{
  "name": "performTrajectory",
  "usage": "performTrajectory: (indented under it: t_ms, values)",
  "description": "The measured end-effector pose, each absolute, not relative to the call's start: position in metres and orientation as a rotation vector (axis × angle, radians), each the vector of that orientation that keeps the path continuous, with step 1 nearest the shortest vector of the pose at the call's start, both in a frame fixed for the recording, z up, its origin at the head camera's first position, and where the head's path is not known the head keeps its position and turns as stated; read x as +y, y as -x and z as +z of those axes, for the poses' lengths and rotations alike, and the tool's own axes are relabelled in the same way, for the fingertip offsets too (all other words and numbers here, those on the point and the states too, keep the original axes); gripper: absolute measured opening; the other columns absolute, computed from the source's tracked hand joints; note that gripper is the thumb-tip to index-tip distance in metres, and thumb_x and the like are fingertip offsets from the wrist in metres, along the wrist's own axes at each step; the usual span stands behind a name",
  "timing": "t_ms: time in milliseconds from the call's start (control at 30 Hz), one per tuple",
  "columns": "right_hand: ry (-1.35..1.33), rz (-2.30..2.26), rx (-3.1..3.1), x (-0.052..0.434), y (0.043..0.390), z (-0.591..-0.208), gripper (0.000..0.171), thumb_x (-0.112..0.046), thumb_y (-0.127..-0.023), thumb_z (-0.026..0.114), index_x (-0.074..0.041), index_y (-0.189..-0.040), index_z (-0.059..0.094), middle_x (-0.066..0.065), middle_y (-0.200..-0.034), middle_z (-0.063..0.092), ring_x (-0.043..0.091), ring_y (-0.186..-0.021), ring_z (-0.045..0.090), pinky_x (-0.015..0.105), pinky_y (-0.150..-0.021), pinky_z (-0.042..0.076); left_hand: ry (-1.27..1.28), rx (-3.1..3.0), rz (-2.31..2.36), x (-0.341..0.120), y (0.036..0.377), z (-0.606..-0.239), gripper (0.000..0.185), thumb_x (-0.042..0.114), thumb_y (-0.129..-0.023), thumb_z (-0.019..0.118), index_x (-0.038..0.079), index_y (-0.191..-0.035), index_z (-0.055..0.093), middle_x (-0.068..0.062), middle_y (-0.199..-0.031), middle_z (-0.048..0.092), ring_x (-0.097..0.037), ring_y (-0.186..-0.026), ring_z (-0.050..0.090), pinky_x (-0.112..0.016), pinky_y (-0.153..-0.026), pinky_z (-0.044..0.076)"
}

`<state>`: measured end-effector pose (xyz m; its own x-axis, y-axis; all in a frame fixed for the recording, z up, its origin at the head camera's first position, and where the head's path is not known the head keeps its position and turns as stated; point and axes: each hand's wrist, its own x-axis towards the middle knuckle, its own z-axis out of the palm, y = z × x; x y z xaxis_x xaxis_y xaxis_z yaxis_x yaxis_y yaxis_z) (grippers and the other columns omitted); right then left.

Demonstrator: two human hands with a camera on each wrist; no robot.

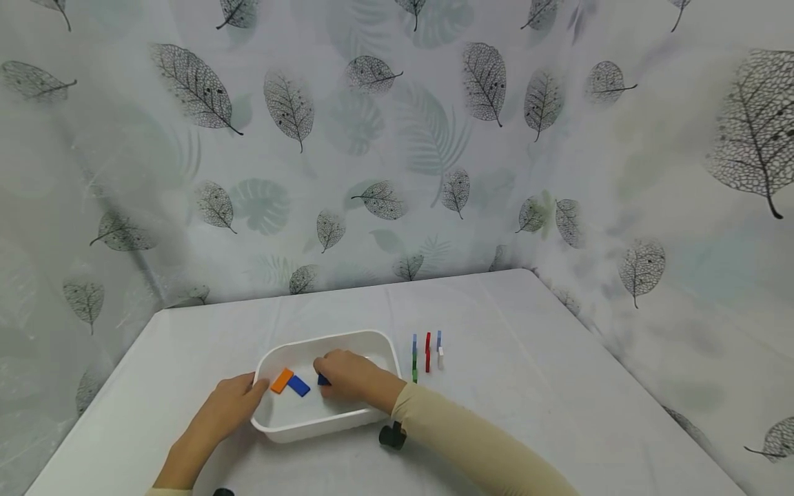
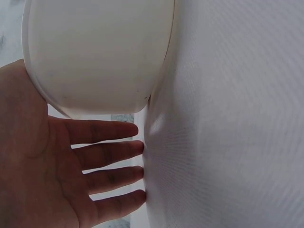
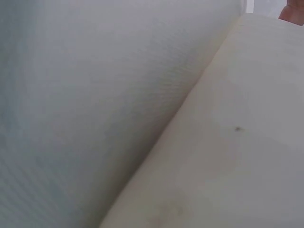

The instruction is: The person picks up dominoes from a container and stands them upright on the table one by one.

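Observation:
A white plastic tub (image 1: 304, 430) stands on the table. My left hand (image 1: 226, 406) holds its left end, thumb over the rim; in the left wrist view the other fingers (image 2: 111, 156) are straight and spread beside the outer wall. My right hand (image 1: 350, 375) reaches into the tub and pinches a dark blue domino-like block (image 1: 323, 379), partly hidden by the fingers. Left of it, an orange block (image 1: 282, 380) and a blue block (image 1: 299, 386) lie flat on the tub's floor. The right wrist view shows mostly the tub's outer wall (image 3: 228, 156).
Right of the tub stand several thin blocks in short rows, among them a red block (image 1: 428, 362), a green block (image 1: 414, 361) and a white block (image 1: 441, 357). The white-covered table (image 1: 527, 386) meets a leaf-print curtain (image 1: 372, 138) at the back and sides.

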<state>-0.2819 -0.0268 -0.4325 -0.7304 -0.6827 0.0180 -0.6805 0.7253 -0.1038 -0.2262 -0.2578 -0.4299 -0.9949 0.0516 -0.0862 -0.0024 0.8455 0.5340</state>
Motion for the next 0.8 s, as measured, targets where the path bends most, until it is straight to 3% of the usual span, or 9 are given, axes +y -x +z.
performTrajectory:
  t_ms: [400,800]
  values:
    - [1.198,-0.462,2.831,-0.021,0.285,-0.434,0.018,-0.018,-0.092,0.082,-0.011,-0.107,0.075,-0.007,-0.085,0.063,0.006,-0.077,0.053,0.018,-0.071,0.046,-0.058,2.937,0.849,-0.259,0.226,-0.432,0.056,0.031,-0.107,0.049,-0.015,-0.139,0.054,-0.016,-0.106,0.070,-0.026,-0.084,0.058,-0.042,-0.070,0.053]
    - [1.148,-0.607,2.781,-0.016,0.289,-0.434,0.016,-0.012,-0.088,0.084,-0.012,-0.102,0.076,-0.005,-0.090,0.070,0.005,-0.084,0.059,0.018,-0.078,0.049,-0.066,2.941,0.824,-0.259,0.226,-0.431,0.057,0.032,-0.107,0.049,-0.015,-0.139,0.054,-0.022,-0.114,0.070,-0.028,-0.087,0.059,-0.055,-0.082,0.057]
